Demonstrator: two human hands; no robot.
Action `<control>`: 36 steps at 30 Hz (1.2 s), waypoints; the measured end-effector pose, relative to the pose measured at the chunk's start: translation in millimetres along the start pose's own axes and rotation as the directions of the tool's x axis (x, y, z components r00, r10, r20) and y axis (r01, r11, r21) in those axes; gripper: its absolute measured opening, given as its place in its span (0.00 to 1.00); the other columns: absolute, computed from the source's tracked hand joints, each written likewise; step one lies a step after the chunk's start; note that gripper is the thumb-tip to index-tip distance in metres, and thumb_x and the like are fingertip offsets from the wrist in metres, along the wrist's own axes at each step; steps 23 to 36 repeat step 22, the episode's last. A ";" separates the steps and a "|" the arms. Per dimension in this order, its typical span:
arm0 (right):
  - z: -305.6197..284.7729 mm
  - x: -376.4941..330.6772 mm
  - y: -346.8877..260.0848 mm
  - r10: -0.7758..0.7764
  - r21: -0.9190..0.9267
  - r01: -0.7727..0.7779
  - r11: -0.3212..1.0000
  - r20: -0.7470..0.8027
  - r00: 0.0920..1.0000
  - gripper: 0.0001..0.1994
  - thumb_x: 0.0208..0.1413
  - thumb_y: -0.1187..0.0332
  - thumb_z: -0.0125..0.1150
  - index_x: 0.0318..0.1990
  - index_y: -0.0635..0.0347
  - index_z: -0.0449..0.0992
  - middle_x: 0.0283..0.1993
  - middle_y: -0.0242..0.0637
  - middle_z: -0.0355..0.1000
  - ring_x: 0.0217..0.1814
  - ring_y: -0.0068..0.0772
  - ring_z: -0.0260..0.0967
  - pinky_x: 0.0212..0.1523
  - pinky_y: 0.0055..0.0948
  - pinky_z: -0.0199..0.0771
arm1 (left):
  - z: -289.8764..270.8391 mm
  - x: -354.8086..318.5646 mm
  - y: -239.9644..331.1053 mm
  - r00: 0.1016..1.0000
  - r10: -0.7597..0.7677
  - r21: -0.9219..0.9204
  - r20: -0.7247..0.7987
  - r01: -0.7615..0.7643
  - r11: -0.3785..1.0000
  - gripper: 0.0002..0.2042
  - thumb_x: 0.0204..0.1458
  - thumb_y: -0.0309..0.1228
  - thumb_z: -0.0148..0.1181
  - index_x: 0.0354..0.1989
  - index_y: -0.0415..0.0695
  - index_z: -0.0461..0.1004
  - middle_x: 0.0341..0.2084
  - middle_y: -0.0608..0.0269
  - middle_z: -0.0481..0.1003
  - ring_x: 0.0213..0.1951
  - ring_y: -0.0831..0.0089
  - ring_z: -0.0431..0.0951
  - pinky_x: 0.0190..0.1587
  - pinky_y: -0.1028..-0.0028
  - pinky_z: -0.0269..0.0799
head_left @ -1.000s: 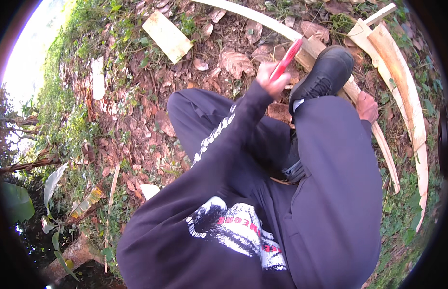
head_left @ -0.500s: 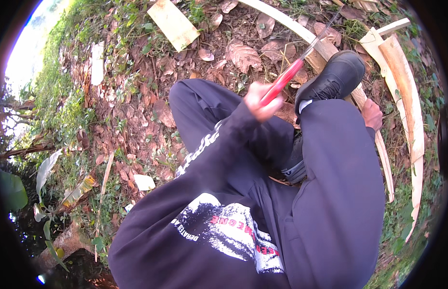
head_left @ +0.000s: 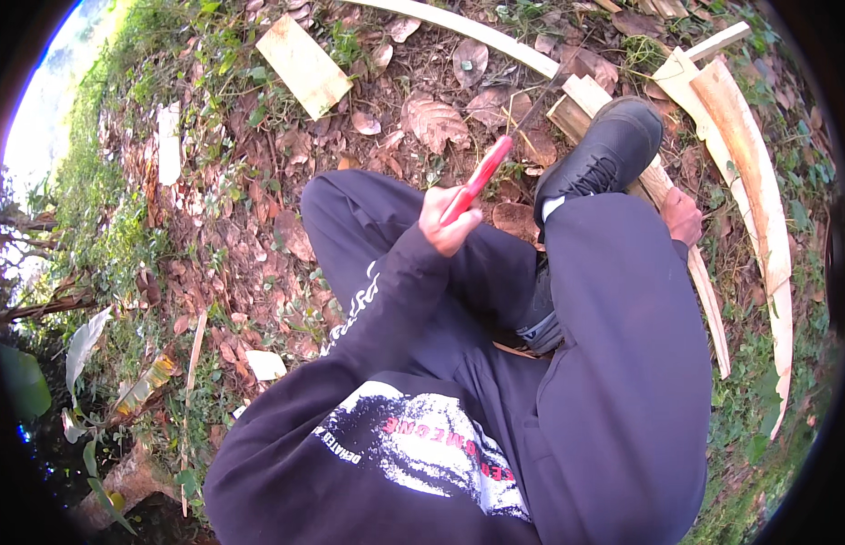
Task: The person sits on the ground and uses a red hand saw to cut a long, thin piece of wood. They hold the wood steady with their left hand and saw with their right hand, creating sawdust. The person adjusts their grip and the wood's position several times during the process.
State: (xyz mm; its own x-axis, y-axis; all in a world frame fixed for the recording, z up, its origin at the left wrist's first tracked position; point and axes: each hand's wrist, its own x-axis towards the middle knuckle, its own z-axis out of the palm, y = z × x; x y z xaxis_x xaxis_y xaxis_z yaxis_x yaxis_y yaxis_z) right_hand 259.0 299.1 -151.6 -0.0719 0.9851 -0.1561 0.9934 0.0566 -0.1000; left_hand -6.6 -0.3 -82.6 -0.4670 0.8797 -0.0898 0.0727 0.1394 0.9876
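Observation:
My left hand (head_left: 449,222) is closed around the red handle of a saw (head_left: 484,178). Its thin dark blade points up and right, its far end near a pale strip of wood. My right hand (head_left: 682,218), beyond my right shin, grips a long wooden strip (head_left: 710,295). This strip runs toward the far side beneath my black shoe (head_left: 611,150), which hides part of it. Short wood ends (head_left: 581,98) show just past the toe. Whether the blade touches the wood, I cannot tell.
Two long curved wood slabs (head_left: 747,150) lie at the right. A curved pale strip (head_left: 468,25) stretches across the far side. A rectangular board (head_left: 304,68) rests at the far left on leaf litter. My bent legs (head_left: 622,363) fill the middle.
My left hand has drawn the saw back to the left and toward me. My right hand keeps its hold on the wooden strip. The whole view has shifted slightly.

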 end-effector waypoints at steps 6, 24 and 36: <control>-11.8 2.3 6.5 0.034 0.023 -0.033 0.999 -0.031 0.999 0.22 0.52 0.51 0.42 0.36 0.52 0.81 0.36 0.56 0.75 0.41 0.61 0.72 0.46 0.53 0.70 | -23.3 -5.6 27.7 0.991 0.045 -0.031 -0.124 -0.049 0.998 0.07 0.41 0.29 0.57 0.21 0.37 0.70 0.12 0.65 0.65 0.15 0.76 0.64 0.22 0.75 0.58; -158.4 8.3 130.1 -0.316 0.019 0.393 0.919 -0.559 0.767 0.07 0.56 0.73 0.48 0.36 0.67 0.71 0.30 0.48 0.70 0.36 0.52 0.67 0.37 0.41 0.65 | -13.6 28.1 -5.0 0.957 0.111 0.461 -0.268 0.027 0.887 0.11 0.47 0.34 0.63 0.26 0.40 0.71 0.13 0.53 0.70 0.17 0.57 0.74 0.24 0.65 0.69; -158.4 8.3 130.1 -0.316 0.019 0.393 0.919 -0.559 0.767 0.07 0.56 0.73 0.48 0.36 0.67 0.71 0.30 0.48 0.70 0.36 0.52 0.67 0.37 0.41 0.65 | -13.6 28.1 -5.0 0.957 0.111 0.461 -0.268 0.027 0.887 0.11 0.47 0.34 0.63 0.26 0.40 0.71 0.13 0.53 0.70 0.17 0.57 0.74 0.24 0.65 0.69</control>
